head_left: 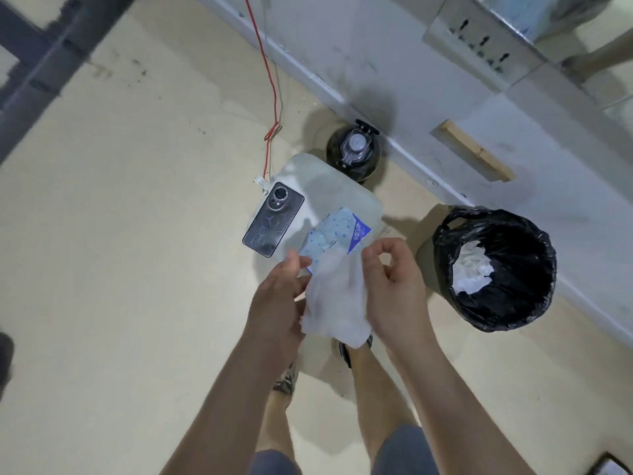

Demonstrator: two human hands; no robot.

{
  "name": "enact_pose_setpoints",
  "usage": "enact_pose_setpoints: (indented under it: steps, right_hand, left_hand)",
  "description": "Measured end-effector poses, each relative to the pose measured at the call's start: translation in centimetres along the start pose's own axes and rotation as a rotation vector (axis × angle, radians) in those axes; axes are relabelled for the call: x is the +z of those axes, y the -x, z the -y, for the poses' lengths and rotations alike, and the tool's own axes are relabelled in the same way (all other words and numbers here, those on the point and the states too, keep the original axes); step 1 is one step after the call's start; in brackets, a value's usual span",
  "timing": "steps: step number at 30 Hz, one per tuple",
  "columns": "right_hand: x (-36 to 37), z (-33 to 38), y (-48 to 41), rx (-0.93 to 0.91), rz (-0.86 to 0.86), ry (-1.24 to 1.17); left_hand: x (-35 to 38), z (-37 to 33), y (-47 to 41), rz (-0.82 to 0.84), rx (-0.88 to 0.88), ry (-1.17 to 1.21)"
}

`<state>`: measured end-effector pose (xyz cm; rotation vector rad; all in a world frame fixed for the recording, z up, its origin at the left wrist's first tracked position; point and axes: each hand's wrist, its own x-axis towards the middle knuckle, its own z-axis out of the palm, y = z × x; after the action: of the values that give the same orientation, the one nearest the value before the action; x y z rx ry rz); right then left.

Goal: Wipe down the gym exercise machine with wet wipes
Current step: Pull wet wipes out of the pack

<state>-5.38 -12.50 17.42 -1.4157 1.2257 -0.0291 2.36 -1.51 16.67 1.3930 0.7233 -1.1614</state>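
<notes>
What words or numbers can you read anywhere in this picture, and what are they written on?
On the wet wipes packet, gripped by the left hand: white characters on a dark blue patch, too blurred to read.
On the white wipe, pinched by the right hand: no writing.
On the phone back: no writing visible.
On the bottle, wall socket and bin: no writing visible.
</notes>
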Motion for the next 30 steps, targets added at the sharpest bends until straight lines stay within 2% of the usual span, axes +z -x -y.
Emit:
enact_pose_setpoints:
  steps: [3, 8, 9, 12, 14, 16, 18, 19, 21, 25, 27, 28, 30]
  right_hand:
    - [-0.2, 1.5, 2.6, 0.044, -0.005, -0.080]
    - [-0.7, 3.2, 8.0, 0.073, -0.153, -0.227]
    - [-0.9, 3.6, 9.2, 0.076, -0.168, -0.295]
    - [-1.3, 4.7, 13.2, 0.111, -0.235, -0.486]
    - [-1.7, 5.4, 15.6, 0.164, -0.252, -0.598]
    - [-2.5, 6.0, 17.7, 0.216, -0.158, -0.789]
    - [-3.5, 6.4, 19.4, 0.233, -0.069, -0.893]
    - [-4.0, 6.4, 20.3, 0.242, -0.067, -0.898]
    - [-5.3, 6.2, 21.8, 0.258, -0.104, -0.852]
    - [-8.1, 5.5, 25.2, 0.276, -0.133, -0.847]
    - [-9.2, 4.8, 27.0, 0.306, -0.228, -0.794]
    - [-9.7, 4.2, 27.9, 0.305, -0.312, -0.697]
    - [-10.6, 2.9, 30.2, 0.253, -0.496, -0.266]
  left_hand:
    - [-0.3, 0.3, 2.7, 0.175, -0.033, -0.111]
    - [-1.5, 0.7, 6.8, 0.101, 0.020, -0.013]
    - [-1.9, 0.7, 7.4, 0.075, 0.085, -0.083]
    - [-3.0, 0.6, 9.7, 0.018, 0.494, -0.566]
    - [-3.1, 0.5, 11.0, 0.011, 0.648, -0.763]
    - [-2.7, 0.1, 12.2, -0.007, 0.609, -0.679]
    - [-1.6, -0.7, 13.8, 0.026, 0.385, -0.389]
    - [-1.0, -1.0, 14.6, 0.064, 0.280, -0.281]
    - [-0.2, -1.1, 16.3, 0.135, 0.201, -0.248]
    - [0.9, -0.6, 19.9, 0.253, 0.288, -0.346]
    - [1.2, -0.1, 21.8, 0.342, 0.303, -0.440]
    - [1.2, 0.4, 22.6, 0.378, 0.326, -0.524]
    - [1.0, 1.8, 23.8, 0.393, 0.470, -0.773]
